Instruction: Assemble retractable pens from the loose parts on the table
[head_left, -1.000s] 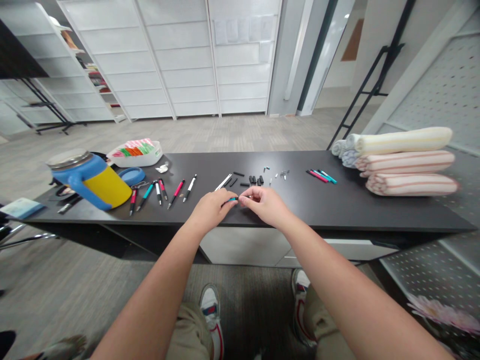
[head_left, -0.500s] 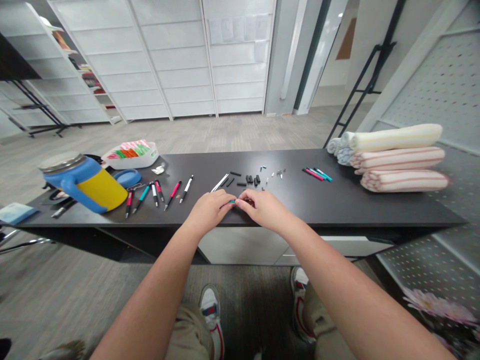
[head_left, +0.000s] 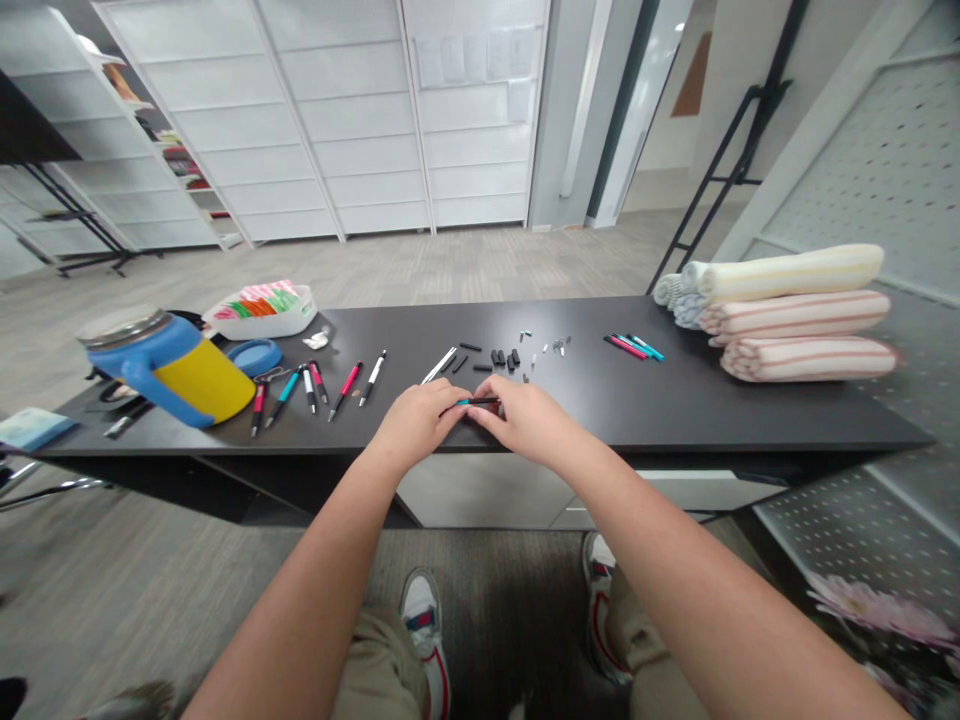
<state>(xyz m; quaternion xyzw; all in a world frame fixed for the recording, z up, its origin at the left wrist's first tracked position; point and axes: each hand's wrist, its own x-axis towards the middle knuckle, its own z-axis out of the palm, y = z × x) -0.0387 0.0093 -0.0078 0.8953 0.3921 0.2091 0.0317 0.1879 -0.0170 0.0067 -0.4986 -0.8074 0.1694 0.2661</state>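
My left hand (head_left: pixel 415 418) and my right hand (head_left: pixel 519 415) meet over the near edge of a long black table (head_left: pixel 675 400). Both pinch a slim teal and black pen (head_left: pixel 474 402) that lies level between the fingertips. Just behind the hands lie loose black pen parts (head_left: pixel 504 358) and small metal bits (head_left: pixel 559 346). A row of finished pens (head_left: pixel 319 385) in pink, teal and white lies to the left. A small bunch of pink and teal pens (head_left: pixel 634 347) lies to the right.
A blue and yellow jug (head_left: pixel 169 368) lies on its side at the table's left end, beside a white tray of coloured items (head_left: pixel 262 305). Rolled striped towels (head_left: pixel 795 315) are stacked at the right end. My shoes (head_left: pixel 424 620) show below the table edge.
The camera view has shifted slightly. My hands have drawn a little closer together around the pen, and more of its black barrel now shows between the fingers.
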